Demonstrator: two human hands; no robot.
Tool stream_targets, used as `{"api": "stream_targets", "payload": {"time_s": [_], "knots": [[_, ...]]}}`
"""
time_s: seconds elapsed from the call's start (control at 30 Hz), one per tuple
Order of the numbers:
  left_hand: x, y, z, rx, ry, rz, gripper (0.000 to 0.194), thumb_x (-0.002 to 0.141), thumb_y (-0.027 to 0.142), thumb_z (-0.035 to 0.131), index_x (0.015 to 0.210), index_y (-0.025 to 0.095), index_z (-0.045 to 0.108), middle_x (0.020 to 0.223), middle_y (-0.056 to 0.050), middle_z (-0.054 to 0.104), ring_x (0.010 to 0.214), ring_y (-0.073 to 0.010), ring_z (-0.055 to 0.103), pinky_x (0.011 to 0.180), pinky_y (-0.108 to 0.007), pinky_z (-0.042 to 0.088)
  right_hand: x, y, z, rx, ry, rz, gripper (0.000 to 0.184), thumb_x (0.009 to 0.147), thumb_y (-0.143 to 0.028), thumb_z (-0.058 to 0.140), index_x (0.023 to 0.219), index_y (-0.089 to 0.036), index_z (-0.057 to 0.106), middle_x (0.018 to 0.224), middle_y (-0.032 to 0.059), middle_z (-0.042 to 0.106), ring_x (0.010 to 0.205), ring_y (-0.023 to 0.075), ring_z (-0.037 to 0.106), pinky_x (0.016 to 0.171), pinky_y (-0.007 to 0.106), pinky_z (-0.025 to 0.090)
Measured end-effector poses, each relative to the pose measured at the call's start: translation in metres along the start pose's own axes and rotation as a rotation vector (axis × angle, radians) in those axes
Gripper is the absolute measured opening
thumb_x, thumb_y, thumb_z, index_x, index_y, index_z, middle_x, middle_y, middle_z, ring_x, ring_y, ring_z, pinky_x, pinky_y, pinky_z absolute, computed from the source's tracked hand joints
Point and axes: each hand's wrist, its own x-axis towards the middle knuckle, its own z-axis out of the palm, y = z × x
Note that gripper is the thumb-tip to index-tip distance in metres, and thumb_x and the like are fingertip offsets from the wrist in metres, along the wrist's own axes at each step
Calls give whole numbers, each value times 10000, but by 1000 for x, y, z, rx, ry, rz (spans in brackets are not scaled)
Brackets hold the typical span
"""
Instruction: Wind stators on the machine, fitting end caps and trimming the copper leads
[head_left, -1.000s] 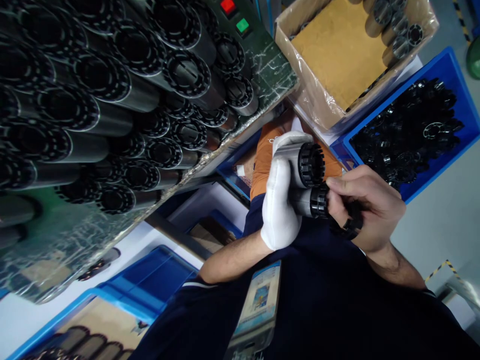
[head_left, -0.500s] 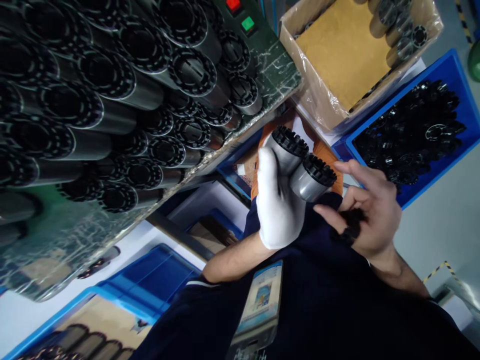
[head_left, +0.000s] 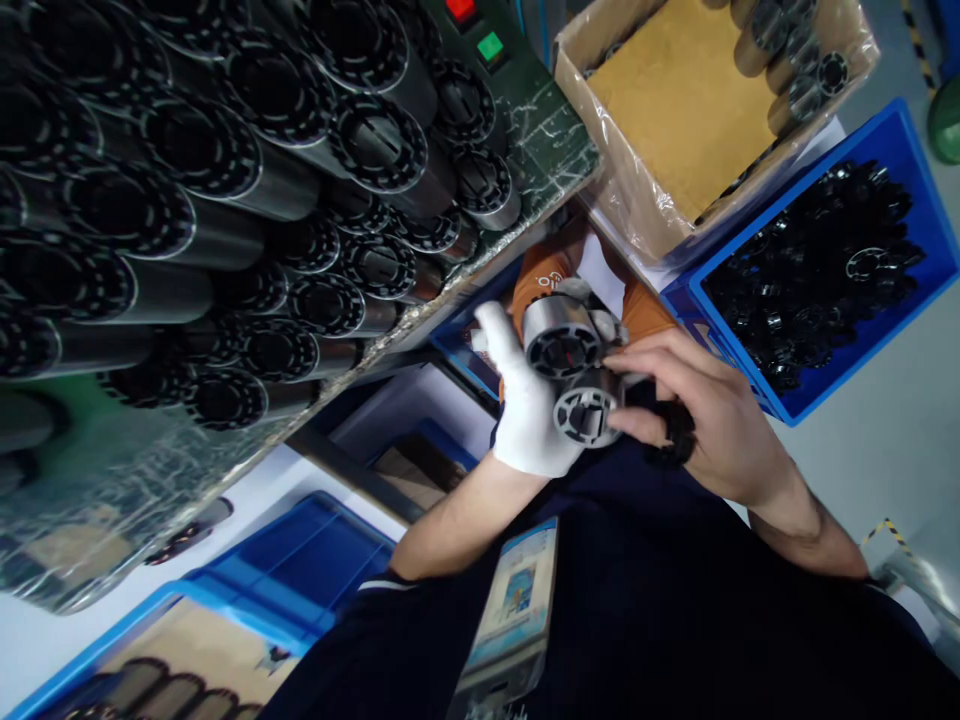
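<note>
Right beside the edge of the green bench [head_left: 555,130], the gloved left hand [head_left: 529,430] cradles two metal cylinders [head_left: 559,318], fingers wrapped round behind, thumb spread clear! They lie side by side, ends toward the camera, likely so the other hand can reach either face. And here's the right hand [head_left: 720,420], farther from the bench: thumb and forefinger parted at the nearer cylinder's slotted end (whether they pinch it, I can't tell), the lower fingers curled around black rings [head_left: 671,440], apparently keeping those fingertips free. Across from the bench, past that hand, a blue bin [head_left: 796,408] holds loose dark parts; more cylinders [head_left: 379,145] crowd the bench, slotted ends up.
</note>
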Motion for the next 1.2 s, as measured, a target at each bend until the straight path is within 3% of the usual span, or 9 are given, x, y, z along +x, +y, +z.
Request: {"api": "stream_targets", "payload": {"time_s": [0.17, 0.27, 0.4, 0.53, 0.67, 0.8, 0.9, 1.0, 1.2], "knots": [[10, -37, -14, -210, -73, -329, 690, 849, 900, 798, 1065, 249, 725, 991, -108, 786, 982, -324, 816, 773, -446, 720, 8, 1, -10, -189, -17, 80, 126, 1151, -322, 638, 1071, -249, 704, 1073, 36, 768, 974, 210, 752, 859, 345, 575], [12, -52, -18, -228, -18, -362, 661, 861, 885, 792, 1047, 257, 707, 917, -75, 783, 867, -309, 826, 648, -406, 690, 9, 5, -22, -157, -63, 84, 206, 954, -84, 687, 1068, -256, 688, 940, -39, 762, 788, 143, 709, 722, 283, 527], [10, -51, -16, -268, 30, -366, 509, 904, 735, 820, 974, 252, 679, 834, -23, 767, 851, -290, 846, 753, -413, 721, 9, 6, -33, 63, -126, 110, 317, 823, -42, 741, 1005, -261, 602, 827, -98, 674, 531, 62, 534, 486, 219, 409], [0, -37, -14, -266, -58, -285, 434, 873, 617, 878, 1064, 270, 699, 856, -17, 793, 962, -306, 863, 837, -421, 722, 6, 2, -42, 360, -131, 65, 378, 864, -121, 899, 922, -262, 553, 928, -44, 668, 617, 85, 590, 454, 199, 448], [-7, -28, -12, -214, -197, -272, 480, 898, 733, 789, 992, 264, 745, 949, -82, 828, 1025, -345, 853, 780, -428, 716, -4, -4, -47, 533, -162, 44, 286, 923, -220, 893, 1025, -268, 631, 1023, 17, 737, 665, 120, 627, 446, 227, 472], [-13, -25, -10, -124, -124, -146, 535, 928, 790, 739, 1015, 266, 802, 956, -94, 829, 1061, -357, 834, 870, -459, 716, -11, -8, -37, 420, 47, -48, 193, 954, -195, 878, 1042, -285, 731, 976, 20, 778, 646, 140, 642, 459, 277, 489], [-18, -24, -9, -91, -88, 46, 493, 989, 725, 720, 1086, 262, 854, 1096, -104, 842, 1092, -344, 817, 1018, -479, 693, -13, -9, -25, 282, 182, -62, 390, 935, -150, 925, 1242, -365, 818, 1071, 6, 835, 618, 124, 639, 459, 283, 514], [-24, -22, -8, -36, -133, 165, 475, 1035, 699, 687, 1104, 271, 881, 1171, -101, 838, 1164, -345, 800, 1121, -491, 661, -14, -8, -18, 229, 201, -46, 570, 942, -186, 946, 1429, -446, 799, 1080, -15, 860, 572, 114, 615, 483, 299, 567], [-25, -26, -18, 56, -154, 285, 376, 1027, 661, 747, 1126, 329, 896, 1221, -76, 830, 1254, -336, 778, 1214, -502, 630, -17, -8, -17, 214, 207, 40, 582, 896, -271, 1012, 1408, -480, 833, 983, -10, 874, 525, 154, 595, 460, 368, 557]]}}
